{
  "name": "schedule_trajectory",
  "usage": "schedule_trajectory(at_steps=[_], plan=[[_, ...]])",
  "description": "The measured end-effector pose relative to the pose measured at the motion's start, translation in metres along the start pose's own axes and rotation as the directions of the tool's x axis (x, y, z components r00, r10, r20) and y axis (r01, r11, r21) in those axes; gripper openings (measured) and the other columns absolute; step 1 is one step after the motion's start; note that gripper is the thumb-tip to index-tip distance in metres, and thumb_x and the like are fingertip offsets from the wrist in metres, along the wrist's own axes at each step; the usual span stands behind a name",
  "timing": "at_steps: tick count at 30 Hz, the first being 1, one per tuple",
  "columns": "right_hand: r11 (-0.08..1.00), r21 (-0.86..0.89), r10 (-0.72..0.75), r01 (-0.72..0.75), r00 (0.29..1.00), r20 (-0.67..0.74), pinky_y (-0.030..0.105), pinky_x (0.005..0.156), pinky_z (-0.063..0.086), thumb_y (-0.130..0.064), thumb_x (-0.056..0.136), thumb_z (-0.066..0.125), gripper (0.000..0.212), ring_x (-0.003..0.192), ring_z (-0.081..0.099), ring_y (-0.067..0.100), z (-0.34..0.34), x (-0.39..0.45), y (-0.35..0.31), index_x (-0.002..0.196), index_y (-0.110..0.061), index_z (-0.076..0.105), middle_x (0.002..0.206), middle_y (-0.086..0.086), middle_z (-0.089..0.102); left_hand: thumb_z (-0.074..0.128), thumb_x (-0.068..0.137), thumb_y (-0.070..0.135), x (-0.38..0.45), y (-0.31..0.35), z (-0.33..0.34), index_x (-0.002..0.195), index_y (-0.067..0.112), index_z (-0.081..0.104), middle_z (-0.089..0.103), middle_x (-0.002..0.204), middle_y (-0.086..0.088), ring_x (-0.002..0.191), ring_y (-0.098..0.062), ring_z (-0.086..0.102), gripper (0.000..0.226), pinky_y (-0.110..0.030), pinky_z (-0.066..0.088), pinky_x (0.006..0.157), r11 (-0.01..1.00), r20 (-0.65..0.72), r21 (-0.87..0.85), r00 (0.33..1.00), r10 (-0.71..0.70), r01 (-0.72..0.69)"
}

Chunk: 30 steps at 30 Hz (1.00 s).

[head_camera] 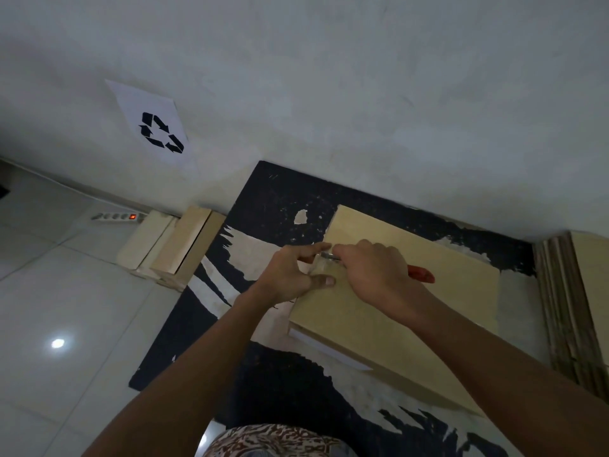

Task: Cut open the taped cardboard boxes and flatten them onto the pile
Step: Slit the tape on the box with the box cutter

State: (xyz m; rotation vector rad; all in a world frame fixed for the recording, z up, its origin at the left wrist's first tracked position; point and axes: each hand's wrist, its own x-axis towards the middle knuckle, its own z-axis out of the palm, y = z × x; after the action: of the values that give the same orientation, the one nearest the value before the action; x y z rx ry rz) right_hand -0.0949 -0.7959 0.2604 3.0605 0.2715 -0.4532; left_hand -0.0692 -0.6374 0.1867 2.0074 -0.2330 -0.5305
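The cutting step looks to be just starting: a closed cardboard box (395, 301) lies right of centre in the frame on a worn black mat (273, 199), with the pile of flattened cardboard (566, 308) standing on edge at the right border and two more boxes (171, 249) at centre left against the wall. The right hand (372, 272) is wrapped round a red-handled cutter (420, 274), its metal tip poking out at the box's upper-left corner. The left hand (290, 275) pinches at that tip with forefinger and thumb-side fingers, another fingertip pressing the box top; whether it is setting the blade I cannot tell. Next, I judge, the blade must run along the taped seam, which is not clearly visible.
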Motion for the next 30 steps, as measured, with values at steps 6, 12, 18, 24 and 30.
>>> schedule_trajectory(at_steps=[6,12,18,24,30], plan=[[0.998,-0.064,0.029,-0.029,1.000,-0.010,0.035,0.067,0.033,-0.013,0.101,0.034,0.029,0.083,0.055,0.026,0.003,-0.019,0.018,0.120,-0.025,0.054,0.096,0.003,0.055,0.083,0.078,0.028,-0.002,0.005,0.002,0.138,0.033,0.056,0.059,0.122,0.011,0.107,-0.006,0.053,0.066,-0.032,0.047,0.096,0.999,-0.023,0.008,0.999,-0.044,0.044],[0.989,-0.110,0.103,-0.100,0.994,0.028,0.034,0.067,0.035,-0.012,0.102,0.038,0.026,0.074,0.045,0.022,0.008,-0.053,0.049,0.120,-0.024,0.054,0.079,-0.001,0.040,0.080,0.081,0.027,-0.006,0.007,0.004,0.141,0.033,0.053,0.056,0.134,0.007,0.111,-0.007,0.051,0.066,-0.042,0.048,0.102,0.998,-0.026,0.000,0.998,-0.056,0.056],[0.957,-0.187,0.239,-0.223,0.968,0.070,0.032,0.068,0.036,-0.014,0.103,0.035,0.027,0.074,0.045,0.020,0.017,-0.096,0.090,0.119,-0.025,0.054,0.079,-0.002,0.038,0.078,0.083,0.026,-0.008,0.014,0.011,0.139,0.035,0.054,0.049,0.148,0.004,0.131,-0.023,0.047,0.061,-0.048,0.039,0.112,0.992,-0.099,0.071,0.991,-0.093,0.100],[0.939,-0.151,0.323,-0.308,0.943,0.085,0.032,0.071,0.034,-0.015,0.104,0.031,0.032,0.096,0.060,0.022,0.025,-0.125,0.111,0.125,-0.028,0.051,0.108,0.002,0.057,0.069,0.086,0.017,-0.009,0.051,0.049,0.147,0.029,0.042,0.024,0.159,-0.013,0.147,-0.036,0.022,0.068,-0.051,0.025,0.118,0.841,-0.314,0.509,0.949,-0.017,0.183],[0.946,-0.116,0.310,-0.301,0.949,0.059,0.033,0.070,0.033,-0.015,0.102,0.036,0.028,0.097,0.060,0.025,0.030,-0.126,0.118,0.120,-0.024,0.056,0.104,0.004,0.057,0.033,0.104,0.041,-0.007,0.078,0.146,0.157,0.025,0.017,0.002,0.167,-0.005,0.153,-0.024,-0.008,0.058,-0.044,0.002,0.125,0.699,0.093,0.669,0.962,0.255,-0.250]])
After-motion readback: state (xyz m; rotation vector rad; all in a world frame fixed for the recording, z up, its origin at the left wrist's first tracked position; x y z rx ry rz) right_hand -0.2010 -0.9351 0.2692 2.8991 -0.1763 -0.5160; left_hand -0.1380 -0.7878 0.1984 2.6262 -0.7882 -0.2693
